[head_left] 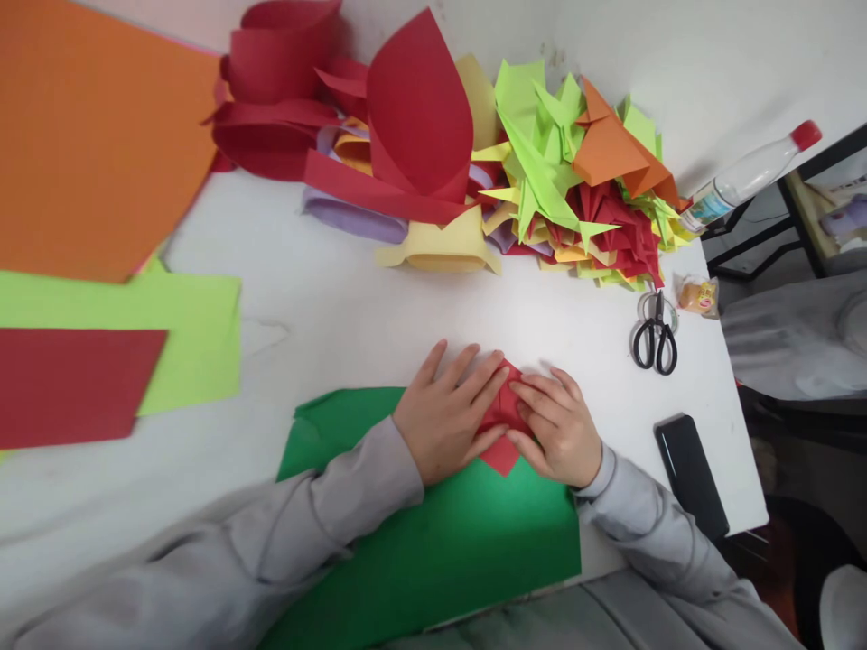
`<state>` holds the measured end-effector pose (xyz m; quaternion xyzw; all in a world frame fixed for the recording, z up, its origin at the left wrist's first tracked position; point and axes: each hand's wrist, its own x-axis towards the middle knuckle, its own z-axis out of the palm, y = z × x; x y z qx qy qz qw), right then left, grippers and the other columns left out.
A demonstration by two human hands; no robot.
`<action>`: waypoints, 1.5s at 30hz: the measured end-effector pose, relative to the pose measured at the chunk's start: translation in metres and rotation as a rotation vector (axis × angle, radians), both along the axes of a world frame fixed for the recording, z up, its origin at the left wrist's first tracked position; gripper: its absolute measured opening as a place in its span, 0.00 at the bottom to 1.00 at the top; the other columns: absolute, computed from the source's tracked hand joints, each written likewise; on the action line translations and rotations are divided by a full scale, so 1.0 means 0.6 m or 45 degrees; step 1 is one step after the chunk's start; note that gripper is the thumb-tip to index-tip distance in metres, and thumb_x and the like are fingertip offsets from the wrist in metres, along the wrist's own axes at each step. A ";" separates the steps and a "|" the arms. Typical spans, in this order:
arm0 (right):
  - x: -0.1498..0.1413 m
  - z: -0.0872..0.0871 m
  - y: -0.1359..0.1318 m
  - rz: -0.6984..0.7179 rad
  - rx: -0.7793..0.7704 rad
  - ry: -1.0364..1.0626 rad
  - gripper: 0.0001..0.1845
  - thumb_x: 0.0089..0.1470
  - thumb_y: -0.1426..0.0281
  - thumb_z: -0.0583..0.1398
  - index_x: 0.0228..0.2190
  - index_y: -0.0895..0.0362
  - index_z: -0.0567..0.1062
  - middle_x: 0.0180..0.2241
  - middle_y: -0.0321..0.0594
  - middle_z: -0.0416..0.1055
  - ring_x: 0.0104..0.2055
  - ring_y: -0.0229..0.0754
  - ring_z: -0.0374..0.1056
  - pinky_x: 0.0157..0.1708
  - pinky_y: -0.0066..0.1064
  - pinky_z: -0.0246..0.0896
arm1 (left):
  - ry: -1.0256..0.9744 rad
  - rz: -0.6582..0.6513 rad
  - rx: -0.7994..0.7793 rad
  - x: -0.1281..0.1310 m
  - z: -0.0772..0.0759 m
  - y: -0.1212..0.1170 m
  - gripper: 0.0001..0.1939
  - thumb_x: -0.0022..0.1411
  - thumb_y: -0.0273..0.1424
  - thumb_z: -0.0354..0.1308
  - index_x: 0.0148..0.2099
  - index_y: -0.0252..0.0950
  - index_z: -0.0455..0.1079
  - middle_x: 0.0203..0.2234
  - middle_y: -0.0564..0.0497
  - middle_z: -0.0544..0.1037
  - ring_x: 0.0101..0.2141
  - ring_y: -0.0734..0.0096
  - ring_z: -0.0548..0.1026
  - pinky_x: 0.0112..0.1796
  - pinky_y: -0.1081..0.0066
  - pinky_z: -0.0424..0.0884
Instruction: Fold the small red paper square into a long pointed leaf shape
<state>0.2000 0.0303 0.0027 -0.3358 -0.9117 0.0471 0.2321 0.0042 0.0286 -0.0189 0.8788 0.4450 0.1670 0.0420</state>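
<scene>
A small folded piece of red paper (502, 458) lies on a large green sheet (488, 542) at the table's near edge. My left hand (443, 420) rests flat on the red paper's left side, fingers stretched out. From the right, my right hand (559, 429) presses on the same paper with its fingers extended and slightly bent. Both thumbs meet near its lower part. Creases show in the red paper between the hands, while its side corners are hidden under the fingers.
Behind are red paper shapes (420, 108) and a heap of folded paper (542, 162). Scissors (655, 343), a wrapped snack (697, 296), a phone (691, 474) and a bottle (751, 176) are at right. Orange (95, 135), lime (196, 343) and dark red sheets (74, 384) lie left.
</scene>
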 end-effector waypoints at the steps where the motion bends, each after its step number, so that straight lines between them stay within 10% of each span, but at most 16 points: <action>1: -0.002 0.000 0.001 0.002 0.001 -0.003 0.11 0.57 0.67 0.56 0.33 0.60 0.75 0.41 0.48 0.75 0.50 0.50 0.67 0.54 0.51 0.56 | -0.004 -0.005 0.000 0.000 0.000 0.000 0.27 0.62 0.43 0.47 0.58 0.33 0.64 0.57 0.42 0.67 0.55 0.42 0.63 0.55 0.41 0.51; 45: 0.027 0.008 -0.008 0.246 0.036 0.108 0.15 0.51 0.71 0.60 0.15 0.57 0.70 0.22 0.39 0.74 0.31 0.40 0.71 0.48 0.44 0.66 | -0.071 0.036 -0.034 0.000 -0.004 0.006 0.33 0.62 0.45 0.46 0.62 0.29 0.58 0.57 0.37 0.66 0.54 0.44 0.65 0.54 0.43 0.53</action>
